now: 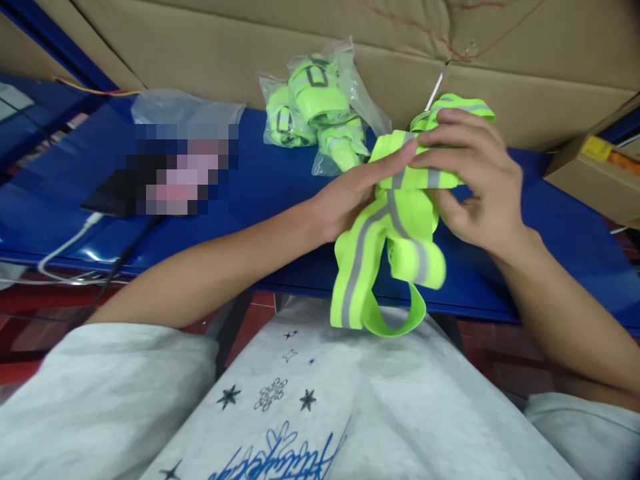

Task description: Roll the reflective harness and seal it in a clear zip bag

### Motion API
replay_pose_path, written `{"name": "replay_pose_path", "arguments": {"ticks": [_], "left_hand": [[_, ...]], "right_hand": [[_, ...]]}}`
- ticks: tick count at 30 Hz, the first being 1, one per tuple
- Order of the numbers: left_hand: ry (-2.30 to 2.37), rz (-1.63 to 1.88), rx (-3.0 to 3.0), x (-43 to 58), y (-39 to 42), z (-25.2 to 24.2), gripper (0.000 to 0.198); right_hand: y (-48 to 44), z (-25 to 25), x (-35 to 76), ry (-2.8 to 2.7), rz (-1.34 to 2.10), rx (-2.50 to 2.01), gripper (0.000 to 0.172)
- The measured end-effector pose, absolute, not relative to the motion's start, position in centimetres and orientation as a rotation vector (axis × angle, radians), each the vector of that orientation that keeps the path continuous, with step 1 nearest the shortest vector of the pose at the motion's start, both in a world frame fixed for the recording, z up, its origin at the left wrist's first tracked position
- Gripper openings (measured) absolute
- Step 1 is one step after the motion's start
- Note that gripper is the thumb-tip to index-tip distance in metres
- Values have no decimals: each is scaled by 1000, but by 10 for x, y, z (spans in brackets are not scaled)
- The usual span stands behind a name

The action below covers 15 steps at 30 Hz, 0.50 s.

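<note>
Both my hands hold a neon-yellow reflective strap (363,257) with a grey stripe, above the front half of the blue table. My left hand (345,200) grips it from the left, thumb on top of a folded part and the other fingers hidden behind. From the right, my right hand (477,177) pinches the folded band between thumb and fingers. Loose loops of the strap hang down past the table edge, over my lap. Behind my right hand, more neon-yellow strap (463,103) shows, partly covered by the fingers.
Clear plastic bags with rolled neon straps (320,97) lie at the back against a cardboard wall (200,50). To the left on the blue table (273,190) is a blurred-out device with a white cable (65,247). At right sits a cardboard box (590,173).
</note>
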State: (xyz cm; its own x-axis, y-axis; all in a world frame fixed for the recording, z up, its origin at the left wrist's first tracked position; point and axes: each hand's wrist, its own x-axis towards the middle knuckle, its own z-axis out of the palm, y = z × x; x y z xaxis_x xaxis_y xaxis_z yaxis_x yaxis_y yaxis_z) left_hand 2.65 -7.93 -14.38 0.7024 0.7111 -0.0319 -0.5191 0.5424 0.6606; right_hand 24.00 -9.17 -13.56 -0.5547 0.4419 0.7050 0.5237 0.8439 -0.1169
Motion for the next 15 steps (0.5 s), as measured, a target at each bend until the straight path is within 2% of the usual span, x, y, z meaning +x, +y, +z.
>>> {"name": "replay_pose_path", "arguments": {"ticks": [2, 3, 7, 9, 10, 12, 15], "left_hand": [[349, 750, 765, 25, -74, -146, 27], [365, 782, 831, 24, -70, -148, 31], [512, 965, 963, 23, -64, -158, 94], [529, 963, 994, 24, -64, -163, 112], [541, 949, 992, 25, -64, -166, 114], [570, 868, 942, 26, -62, -170, 101], [581, 655, 855, 24, -60, -172, 48]], "right_hand": [[-89, -136, 240, -2267, 124, -760, 32], [-87, -137, 240, -2203, 249, -788, 38], [-74, -145, 245, -1876, 532, -909, 69], [-71, -148, 246, -1906, 596, -1013, 70], [-70, -148, 246, -1936, 582, -1043, 67], [-74, -146, 244, -1954, 447, -1047, 60], [-84, -142, 237, -1923, 126, -990, 51]]}}
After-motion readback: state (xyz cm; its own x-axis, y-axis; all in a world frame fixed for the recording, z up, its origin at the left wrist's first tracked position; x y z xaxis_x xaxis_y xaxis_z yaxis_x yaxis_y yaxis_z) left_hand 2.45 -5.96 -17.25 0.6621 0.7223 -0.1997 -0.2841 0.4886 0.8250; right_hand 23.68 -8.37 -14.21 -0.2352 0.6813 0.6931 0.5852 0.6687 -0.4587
